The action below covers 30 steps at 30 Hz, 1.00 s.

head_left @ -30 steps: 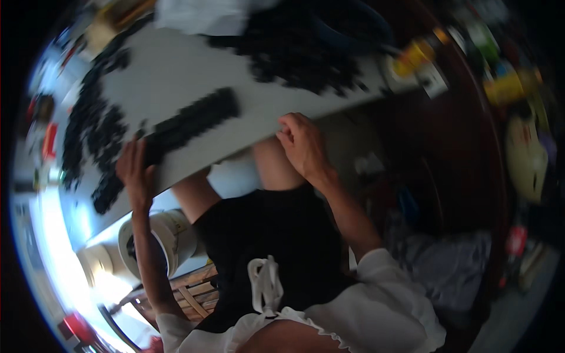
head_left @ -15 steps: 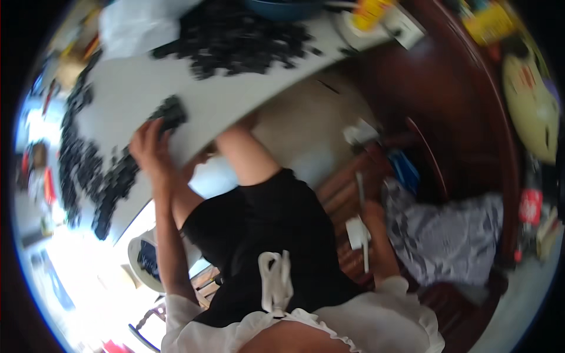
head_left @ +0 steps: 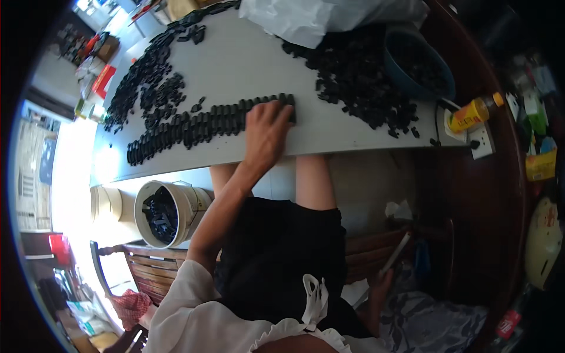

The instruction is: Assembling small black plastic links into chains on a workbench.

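My left hand (head_left: 268, 132) lies flat, fingers together, on the right end of a long row of small black parts (head_left: 194, 126) lined up on the white table (head_left: 329, 135). A loose heap of the same black parts (head_left: 359, 82) lies to the right of that hand. Low at my right side, beside the chair, my right hand (head_left: 378, 291) grips a slim flat white object (head_left: 397, 253) that points upward. My black-clad lap fills the middle of the view.
More black parts (head_left: 147, 82) spread over the table's far left. A dark blue bowl (head_left: 421, 65) and a white plastic bag (head_left: 318, 17) sit at the back right. A yellow bottle (head_left: 471, 115) lies at the right edge. A white bucket (head_left: 168, 212) of black parts stands below.
My view swung back up over the table. The left hand moved right along the row to its end. The right hand left the table edge and now hangs low by the chair.
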Tool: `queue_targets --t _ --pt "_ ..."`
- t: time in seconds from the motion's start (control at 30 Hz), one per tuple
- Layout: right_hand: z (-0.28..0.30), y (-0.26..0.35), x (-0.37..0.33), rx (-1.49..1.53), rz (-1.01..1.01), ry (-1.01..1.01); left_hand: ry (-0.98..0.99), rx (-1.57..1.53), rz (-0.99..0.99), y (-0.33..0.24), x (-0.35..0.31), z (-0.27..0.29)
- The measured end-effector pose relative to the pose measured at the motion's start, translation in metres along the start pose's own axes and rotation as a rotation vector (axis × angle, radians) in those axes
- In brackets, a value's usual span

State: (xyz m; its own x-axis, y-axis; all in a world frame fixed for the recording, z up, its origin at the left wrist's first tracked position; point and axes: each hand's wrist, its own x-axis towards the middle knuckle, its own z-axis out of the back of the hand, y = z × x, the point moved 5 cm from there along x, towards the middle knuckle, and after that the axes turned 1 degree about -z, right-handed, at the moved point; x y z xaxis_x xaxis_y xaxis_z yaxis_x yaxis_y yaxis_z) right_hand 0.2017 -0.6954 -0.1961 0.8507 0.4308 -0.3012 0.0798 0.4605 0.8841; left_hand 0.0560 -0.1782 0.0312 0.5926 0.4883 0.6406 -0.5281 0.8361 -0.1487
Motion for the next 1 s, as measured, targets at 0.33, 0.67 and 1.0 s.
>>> queue_targets --t 0.33,0.67,1.0 --pt "-0.084 0.202 0.075 0.064 0.1 0.373 0.076 0.021 -0.068 -0.015 0.0 -0.032" --pt "-0.177 0.343 0.115 -0.336 0.427 0.567 -0.019 -0.275 0.129 -0.017 -0.002 -0.024" --pt "-0.212 0.377 0.135 -0.76 0.67 0.458 0.078 -0.211 0.317 -0.023 -0.004 -0.039"
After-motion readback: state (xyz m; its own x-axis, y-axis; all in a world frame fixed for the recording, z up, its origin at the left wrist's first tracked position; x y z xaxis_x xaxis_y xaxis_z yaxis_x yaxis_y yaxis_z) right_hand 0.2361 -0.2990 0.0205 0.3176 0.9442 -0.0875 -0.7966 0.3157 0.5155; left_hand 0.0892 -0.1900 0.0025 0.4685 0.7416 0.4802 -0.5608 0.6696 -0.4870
